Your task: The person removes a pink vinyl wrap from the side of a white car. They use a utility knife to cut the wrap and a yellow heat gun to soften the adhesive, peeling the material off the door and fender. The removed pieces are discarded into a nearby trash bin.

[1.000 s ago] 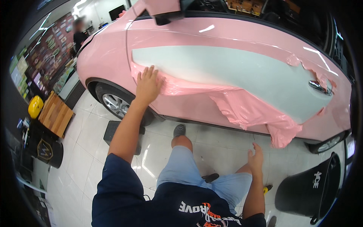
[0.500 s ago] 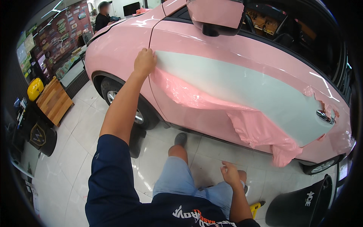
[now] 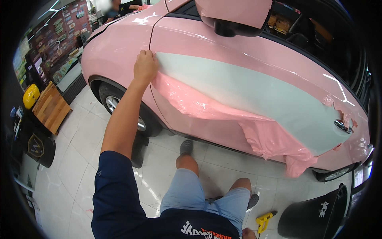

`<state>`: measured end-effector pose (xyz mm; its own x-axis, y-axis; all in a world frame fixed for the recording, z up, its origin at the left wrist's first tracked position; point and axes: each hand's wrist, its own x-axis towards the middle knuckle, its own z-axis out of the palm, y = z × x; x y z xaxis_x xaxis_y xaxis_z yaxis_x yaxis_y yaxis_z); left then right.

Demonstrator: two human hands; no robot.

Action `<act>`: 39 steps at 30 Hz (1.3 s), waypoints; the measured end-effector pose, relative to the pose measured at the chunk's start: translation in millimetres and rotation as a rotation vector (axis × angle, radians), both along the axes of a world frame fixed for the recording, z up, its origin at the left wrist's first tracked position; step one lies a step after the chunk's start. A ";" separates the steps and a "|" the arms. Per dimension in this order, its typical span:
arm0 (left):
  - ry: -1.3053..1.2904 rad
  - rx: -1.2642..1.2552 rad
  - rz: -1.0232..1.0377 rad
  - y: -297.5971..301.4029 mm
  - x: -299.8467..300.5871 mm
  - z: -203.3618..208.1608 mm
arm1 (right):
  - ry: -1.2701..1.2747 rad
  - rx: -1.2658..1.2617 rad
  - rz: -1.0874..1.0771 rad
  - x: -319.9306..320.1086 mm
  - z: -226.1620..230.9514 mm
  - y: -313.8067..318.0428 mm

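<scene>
At the front edge of a pink car door (image 3: 199, 127), my left hand (image 3: 145, 67) is closed on the corner of a pink vinyl film (image 3: 195, 99). The film is peeled down from a pale grey-green strip (image 3: 246, 89) of door and hangs in wrinkled folds towards the sill. Torn film bits (image 3: 348, 119) surround the chrome door handle (image 3: 342, 125). Low in the picture, my right hand (image 3: 248, 234) shows only in part, close to a yellow heat gun (image 3: 263, 222) on the floor; its fingers are not clear.
A black bin (image 3: 312, 217) stands at the lower right. The side mirror (image 3: 234, 18) juts out above the door. To the left are a wooden crate (image 3: 51, 107) and a dark bin (image 3: 41, 149). Beyond the hood, another person (image 3: 119, 8) is partly visible.
My right hand has dropped from in front of my knee to the lower edge, beside the heat gun. My left hand keeps its grip on the film. The view has shifted slightly.
</scene>
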<state>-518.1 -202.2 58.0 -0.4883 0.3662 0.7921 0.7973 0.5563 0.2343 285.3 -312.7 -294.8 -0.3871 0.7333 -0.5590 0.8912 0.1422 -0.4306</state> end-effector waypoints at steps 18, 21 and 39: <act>0.071 -0.045 -0.013 -2.4 -17.7 6.7 | 0.041 -0.014 -0.083 -19.9 20.7 -22.5; 0.107 -0.082 -0.138 -13.2 -14.9 11.5 | 0.027 -0.003 -0.072 -17.3 14.9 -20.5; 0.116 0.000 -0.016 6.0 -20.5 7.5 | -0.025 0.181 0.142 10.6 -41.9 -30.0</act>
<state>-538.6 -196.2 65.5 -0.3876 0.3735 0.8428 0.8279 0.5430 0.1401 295.9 -342.6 -336.7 -0.4812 0.7617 -0.4339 0.8668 0.3398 -0.3649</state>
